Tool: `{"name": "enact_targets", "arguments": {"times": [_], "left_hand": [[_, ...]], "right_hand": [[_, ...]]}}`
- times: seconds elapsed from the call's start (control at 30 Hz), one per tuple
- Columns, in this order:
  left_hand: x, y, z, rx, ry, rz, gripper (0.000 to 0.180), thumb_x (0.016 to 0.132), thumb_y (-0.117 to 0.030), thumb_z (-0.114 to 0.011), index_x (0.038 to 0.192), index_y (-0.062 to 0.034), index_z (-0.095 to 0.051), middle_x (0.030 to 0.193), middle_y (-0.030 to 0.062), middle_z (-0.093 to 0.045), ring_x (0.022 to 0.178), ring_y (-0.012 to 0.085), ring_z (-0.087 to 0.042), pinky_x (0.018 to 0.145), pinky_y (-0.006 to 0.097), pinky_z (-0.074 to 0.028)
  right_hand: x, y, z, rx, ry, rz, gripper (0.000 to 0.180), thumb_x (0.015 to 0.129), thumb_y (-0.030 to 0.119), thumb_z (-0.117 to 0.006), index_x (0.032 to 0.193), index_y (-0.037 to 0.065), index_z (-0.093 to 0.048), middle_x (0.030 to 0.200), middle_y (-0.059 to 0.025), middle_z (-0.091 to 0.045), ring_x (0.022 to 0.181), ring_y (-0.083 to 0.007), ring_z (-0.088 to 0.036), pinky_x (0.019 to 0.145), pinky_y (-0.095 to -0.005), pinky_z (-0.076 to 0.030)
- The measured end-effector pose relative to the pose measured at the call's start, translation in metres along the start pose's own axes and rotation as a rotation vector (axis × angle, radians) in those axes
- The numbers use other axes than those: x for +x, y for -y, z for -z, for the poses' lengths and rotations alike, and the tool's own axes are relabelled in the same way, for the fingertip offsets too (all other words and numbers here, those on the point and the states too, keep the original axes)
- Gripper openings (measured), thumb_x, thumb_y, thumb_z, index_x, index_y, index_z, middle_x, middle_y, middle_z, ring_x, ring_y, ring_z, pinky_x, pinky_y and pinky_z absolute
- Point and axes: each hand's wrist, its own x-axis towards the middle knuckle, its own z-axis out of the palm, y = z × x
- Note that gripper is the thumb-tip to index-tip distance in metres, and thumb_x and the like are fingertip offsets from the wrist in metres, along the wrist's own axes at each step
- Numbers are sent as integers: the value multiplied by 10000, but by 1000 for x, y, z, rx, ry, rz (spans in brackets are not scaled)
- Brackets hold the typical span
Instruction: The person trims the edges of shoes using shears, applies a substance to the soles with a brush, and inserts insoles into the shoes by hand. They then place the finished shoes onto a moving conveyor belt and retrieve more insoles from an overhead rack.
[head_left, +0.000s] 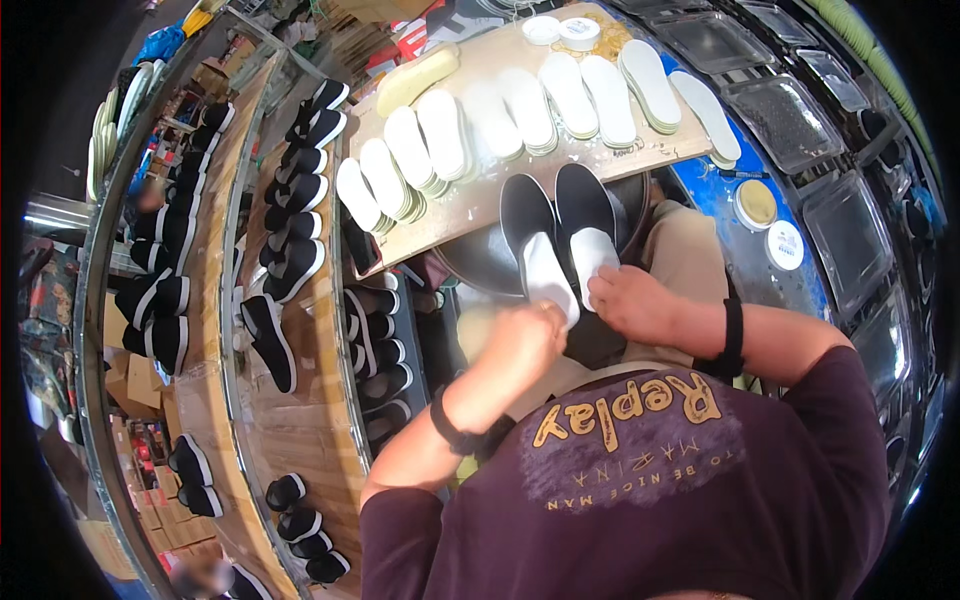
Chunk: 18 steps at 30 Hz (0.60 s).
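Note:
Two black slip-on shoes, a left one [526, 208] and a right one [585, 203], rest side by side in front of me with their toes pointing away. A white insole [545, 268] lies partly inside the left shoe. Another white insole [593, 252] sits partly in the right shoe. At the heel end of the left insole, the fingers of my left hand [522, 340] are closed in a pinch. My right hand [632, 300] has its thumb and fingers pinched on the back edge of the right insole.
Beyond the shoes, a wooden board [440, 228] bears stacks of white insoles [565, 95] and round white tubs [578, 34]. To the left, a wooden rack [275, 430] carries rows of black shoes. A blue surface [715, 205] at right holds an open tub [756, 203] and a lid [785, 245].

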Motion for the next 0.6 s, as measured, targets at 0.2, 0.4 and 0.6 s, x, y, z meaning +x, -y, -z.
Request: {"name": "enact_targets", "arguments": {"times": [0.2, 0.4, 0.6], "left_hand": [[24, 25, -14, 210, -47, 19, 57, 721, -59, -591, 680, -28, -566, 675, 146, -601, 618, 318, -638, 567, 415, -533], [17, 30, -28, 395, 6, -1, 82, 695, -88, -612, 748, -32, -584, 734, 131, -620, 660, 282, -652, 559, 380, -532], [33, 20, -17, 280, -122, 0, 90, 715, -68, -569, 796, -34, -588, 836, 131, -618, 846, 268, -627, 674, 358, -527]], "right_hand": [[20, -38, -48, 3, 40, -60, 116, 661, 160, -640, 708, 65, -685, 839, -78, -606, 866, -254, -597, 703, -354, -497], [33, -43, -43, 60, 376, -218, 91, 722, 203, -652, 757, 141, -709, 701, -66, -661, 735, -268, -672, 751, -425, -456], [18, -46, -48, 65, 313, -183, 115, 767, 189, -596, 654, 188, -619, 683, -36, -610, 738, -251, -617, 710, -431, -395]]}}
